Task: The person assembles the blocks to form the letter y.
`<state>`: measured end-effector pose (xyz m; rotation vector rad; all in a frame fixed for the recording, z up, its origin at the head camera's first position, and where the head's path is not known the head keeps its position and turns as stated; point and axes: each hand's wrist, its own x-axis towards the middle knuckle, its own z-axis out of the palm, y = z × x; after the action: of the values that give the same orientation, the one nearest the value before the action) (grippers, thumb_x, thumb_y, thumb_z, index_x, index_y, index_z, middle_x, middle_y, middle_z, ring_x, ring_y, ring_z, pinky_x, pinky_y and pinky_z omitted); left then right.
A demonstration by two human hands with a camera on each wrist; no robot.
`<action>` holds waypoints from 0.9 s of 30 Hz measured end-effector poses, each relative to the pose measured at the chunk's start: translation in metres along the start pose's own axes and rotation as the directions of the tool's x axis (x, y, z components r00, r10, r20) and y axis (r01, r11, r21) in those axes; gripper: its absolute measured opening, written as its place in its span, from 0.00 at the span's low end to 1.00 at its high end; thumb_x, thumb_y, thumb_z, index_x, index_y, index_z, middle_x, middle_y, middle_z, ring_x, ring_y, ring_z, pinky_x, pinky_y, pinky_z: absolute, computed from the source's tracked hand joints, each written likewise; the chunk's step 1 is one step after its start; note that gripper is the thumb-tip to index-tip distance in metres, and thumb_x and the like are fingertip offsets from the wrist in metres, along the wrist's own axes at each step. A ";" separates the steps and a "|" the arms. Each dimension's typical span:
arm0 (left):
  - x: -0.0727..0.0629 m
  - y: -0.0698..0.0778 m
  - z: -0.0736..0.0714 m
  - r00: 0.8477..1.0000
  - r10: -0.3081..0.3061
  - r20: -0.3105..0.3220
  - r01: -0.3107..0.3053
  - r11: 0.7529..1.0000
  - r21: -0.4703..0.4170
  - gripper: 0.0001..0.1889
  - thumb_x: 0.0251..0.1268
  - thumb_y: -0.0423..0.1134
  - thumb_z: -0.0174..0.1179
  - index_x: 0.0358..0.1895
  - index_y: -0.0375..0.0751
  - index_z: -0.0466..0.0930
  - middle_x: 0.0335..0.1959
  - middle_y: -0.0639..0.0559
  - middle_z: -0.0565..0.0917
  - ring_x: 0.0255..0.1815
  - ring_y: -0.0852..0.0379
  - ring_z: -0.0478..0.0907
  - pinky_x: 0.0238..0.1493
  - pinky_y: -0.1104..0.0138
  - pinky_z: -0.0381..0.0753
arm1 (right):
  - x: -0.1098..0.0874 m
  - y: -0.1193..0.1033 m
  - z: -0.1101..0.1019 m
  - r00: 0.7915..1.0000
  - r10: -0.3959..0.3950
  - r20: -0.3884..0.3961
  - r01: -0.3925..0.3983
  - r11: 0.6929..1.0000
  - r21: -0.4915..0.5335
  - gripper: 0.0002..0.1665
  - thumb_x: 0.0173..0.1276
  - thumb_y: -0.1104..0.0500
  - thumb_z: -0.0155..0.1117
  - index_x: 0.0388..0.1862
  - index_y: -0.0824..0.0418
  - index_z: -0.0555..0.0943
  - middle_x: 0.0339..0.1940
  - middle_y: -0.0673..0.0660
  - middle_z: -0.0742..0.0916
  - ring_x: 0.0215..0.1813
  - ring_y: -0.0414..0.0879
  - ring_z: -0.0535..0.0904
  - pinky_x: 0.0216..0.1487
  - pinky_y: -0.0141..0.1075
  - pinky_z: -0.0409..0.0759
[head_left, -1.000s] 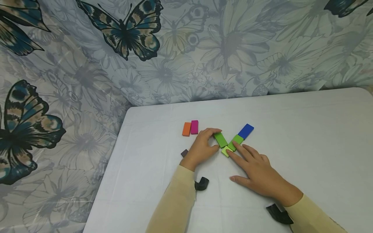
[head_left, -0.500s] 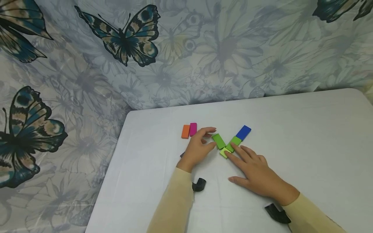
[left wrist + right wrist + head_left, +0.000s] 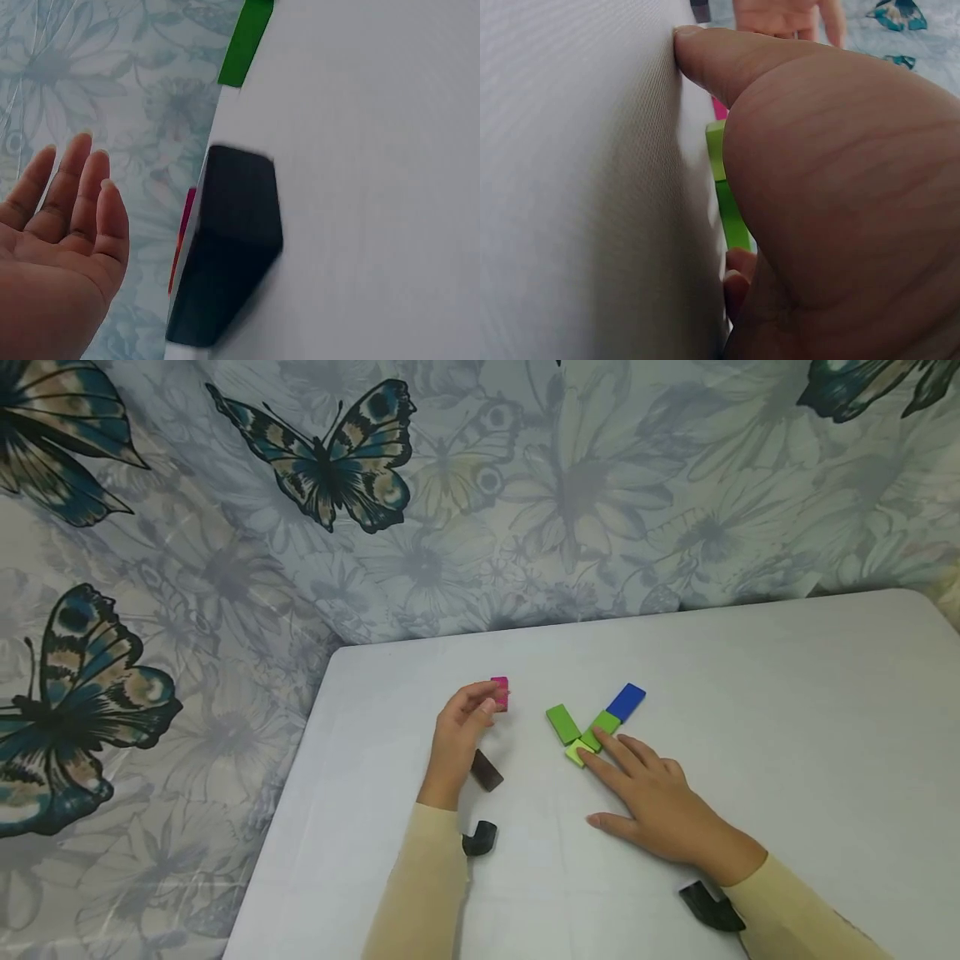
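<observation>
My left hand hovers with loosely curled fingers beside the pink block and holds nothing; in the left wrist view its fingers are relaxed and empty. It hides the orange block. A dark brown block lies just under the wrist, large in the left wrist view. My right hand lies flat on the table, its fingertips on the light green block. Two green blocks and a blue block form a V with it.
The white table ends at its left edge near my left arm, with butterfly-print cloth behind and to the left. Black wrist-camera mounts show at both sleeves. In the right wrist view my thumb fills most of the frame.
My left hand let go of the left green block and moved left to the pink block, which uncovers the dark brown block and hides the orange one. My right hand stayed put.
</observation>
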<state>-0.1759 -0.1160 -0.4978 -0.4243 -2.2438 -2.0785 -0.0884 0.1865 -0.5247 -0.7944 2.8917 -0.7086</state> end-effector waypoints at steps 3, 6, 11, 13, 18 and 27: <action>-0.006 0.001 -0.011 1.000 -0.023 -0.019 0.023 1.000 -0.003 0.25 0.89 0.48 0.52 0.71 0.28 0.77 0.63 0.40 0.86 0.62 0.30 0.80 0.55 0.56 0.79 | 0.000 0.000 0.001 1.000 -0.003 -0.005 0.003 1.000 0.008 0.53 0.73 0.34 0.73 0.90 0.48 0.63 0.91 0.58 0.56 0.84 0.66 0.55 0.62 0.64 0.66; -0.012 -0.002 -0.022 0.999 -0.032 -0.018 0.032 0.999 -0.036 0.27 0.91 0.48 0.47 0.72 0.25 0.74 0.63 0.36 0.84 0.63 0.27 0.78 0.56 0.54 0.79 | 0.000 0.001 0.002 1.000 -0.008 -0.007 0.008 1.000 0.012 0.54 0.73 0.34 0.73 0.90 0.48 0.63 0.91 0.57 0.56 0.84 0.66 0.55 0.61 0.63 0.66; -0.023 -0.009 -0.036 0.998 -0.057 -0.022 0.054 0.992 -0.113 0.27 0.92 0.47 0.44 0.72 0.25 0.73 0.64 0.28 0.81 0.63 0.31 0.78 0.56 0.56 0.78 | 0.000 0.002 0.003 1.000 -0.013 -0.002 0.013 1.000 0.011 0.54 0.73 0.35 0.73 0.90 0.47 0.62 0.91 0.57 0.55 0.84 0.65 0.55 0.62 0.64 0.66; -0.026 -0.010 -0.041 0.997 -0.067 -0.030 0.062 0.990 -0.130 0.27 0.91 0.49 0.44 0.72 0.27 0.74 0.65 0.28 0.81 0.62 0.34 0.79 0.56 0.56 0.78 | 0.000 0.002 0.003 1.000 -0.013 -0.001 0.013 1.000 0.009 0.53 0.73 0.35 0.73 0.90 0.48 0.63 0.91 0.57 0.56 0.84 0.65 0.54 0.62 0.64 0.66; -0.033 -0.015 -0.048 0.994 -0.100 -0.036 0.093 0.982 -0.162 0.28 0.92 0.49 0.43 0.72 0.26 0.73 0.66 0.26 0.80 0.62 0.38 0.78 0.57 0.55 0.77 | 0.001 0.002 0.003 1.000 -0.008 0.003 0.008 1.000 0.013 0.54 0.73 0.34 0.74 0.90 0.47 0.63 0.91 0.57 0.56 0.84 0.65 0.55 0.62 0.63 0.66; -0.035 -0.025 -0.050 0.989 -0.137 0.053 0.140 0.988 -0.060 0.22 0.87 0.41 0.51 0.72 0.29 0.75 0.63 0.34 0.83 0.64 0.36 0.78 0.59 0.58 0.75 | 0.001 0.002 -0.001 1.000 -0.007 -0.003 0.007 1.000 0.006 0.54 0.73 0.34 0.74 0.90 0.47 0.62 0.91 0.57 0.56 0.84 0.66 0.55 0.63 0.66 0.66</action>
<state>-0.1554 -0.1720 -0.5257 -0.3345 -2.3016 -2.2352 -0.0901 0.1881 -0.5244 -0.8042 2.8895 -0.7192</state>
